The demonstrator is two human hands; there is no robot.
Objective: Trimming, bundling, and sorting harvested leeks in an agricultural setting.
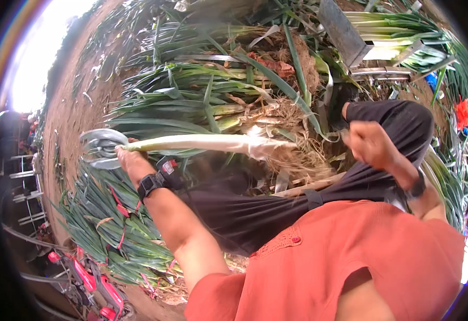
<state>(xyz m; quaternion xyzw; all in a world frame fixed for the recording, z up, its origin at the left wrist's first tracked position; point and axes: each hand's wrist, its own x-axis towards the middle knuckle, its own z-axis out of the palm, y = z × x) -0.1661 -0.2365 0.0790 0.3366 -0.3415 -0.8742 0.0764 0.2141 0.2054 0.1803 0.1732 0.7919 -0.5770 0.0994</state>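
My left hand is closed around a leek near the base of its leaves. The leek lies level across my lap area, its white stalk and roots pointing right. Pale grey-green leaves bunch just past my fingers. To the right of the root end, apart from the stalk, my right hand is raised with curled fingers. A thin leaf strip shows beside its fingertips; whether the fingers hold it or anything else is unclear.
Piled leeks with dry roots lie ahead of me, and another bundle at lower left. A metal frame holds trimmed leeks at upper right. A red scooter-like vehicle stands lower left. A red bag is far right.
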